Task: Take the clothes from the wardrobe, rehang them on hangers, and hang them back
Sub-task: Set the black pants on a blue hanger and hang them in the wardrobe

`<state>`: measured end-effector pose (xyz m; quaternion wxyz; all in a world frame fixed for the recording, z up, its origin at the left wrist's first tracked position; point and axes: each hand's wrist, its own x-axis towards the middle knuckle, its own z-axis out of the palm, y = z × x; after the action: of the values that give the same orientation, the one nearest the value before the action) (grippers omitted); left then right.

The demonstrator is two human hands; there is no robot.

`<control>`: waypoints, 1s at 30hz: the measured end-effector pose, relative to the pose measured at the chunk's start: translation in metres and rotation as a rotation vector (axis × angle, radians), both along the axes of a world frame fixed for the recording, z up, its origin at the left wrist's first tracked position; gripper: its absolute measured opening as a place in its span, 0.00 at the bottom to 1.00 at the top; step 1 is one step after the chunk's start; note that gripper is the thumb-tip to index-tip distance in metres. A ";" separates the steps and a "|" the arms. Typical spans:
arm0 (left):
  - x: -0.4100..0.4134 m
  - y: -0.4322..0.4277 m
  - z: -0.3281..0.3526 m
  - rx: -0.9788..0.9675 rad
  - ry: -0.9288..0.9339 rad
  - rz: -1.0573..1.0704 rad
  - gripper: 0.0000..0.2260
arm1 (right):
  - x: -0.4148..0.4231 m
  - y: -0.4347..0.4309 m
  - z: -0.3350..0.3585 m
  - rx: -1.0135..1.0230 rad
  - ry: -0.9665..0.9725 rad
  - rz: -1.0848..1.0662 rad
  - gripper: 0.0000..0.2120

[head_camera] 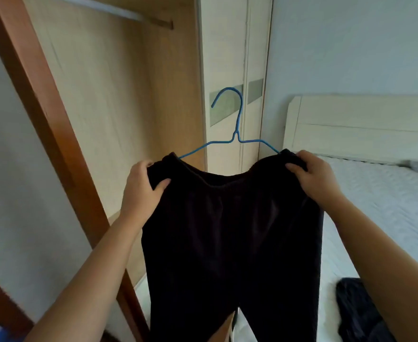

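Gripping one dark pair of trousers (pixel 230 230) on one blue hanger (pixel 236 134): two hands, left hand (pixel 141 191), right hand (pixel 314 176), fingers pinching waistband.

Black trousers (pixel 230 243): dark, soft fabric, waistband stretched wide over a blue wire hanger (pixel 236 134), legs hanging straight down. Hanger upright, hook curving left, arms vanishing into waistband at both ends. Both held just right of the open wardrobe (pixel 119 107).

pale walls (pixel 351 45), white bed (pixel 375 193) rt
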<state>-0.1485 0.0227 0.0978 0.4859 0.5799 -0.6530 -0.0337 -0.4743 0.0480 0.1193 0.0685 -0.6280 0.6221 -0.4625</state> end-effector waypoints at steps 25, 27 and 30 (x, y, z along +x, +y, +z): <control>0.020 -0.016 0.110 0.442 0.565 -0.653 0.08 | -0.012 -0.021 0.057 -0.207 -0.021 -0.144 0.07; 0.025 -0.016 0.113 0.341 0.423 -0.547 0.05 | -0.012 -0.022 0.061 -0.193 -0.003 -0.135 0.07; 0.026 -0.014 0.116 0.148 0.367 -0.479 0.09 | -0.009 -0.025 0.067 -0.179 0.028 -0.126 0.07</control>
<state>-0.1228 0.0082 0.2133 0.5306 0.4275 -0.6681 -0.2988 -0.4836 0.0234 0.1865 -0.0259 -0.5974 0.6175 -0.5110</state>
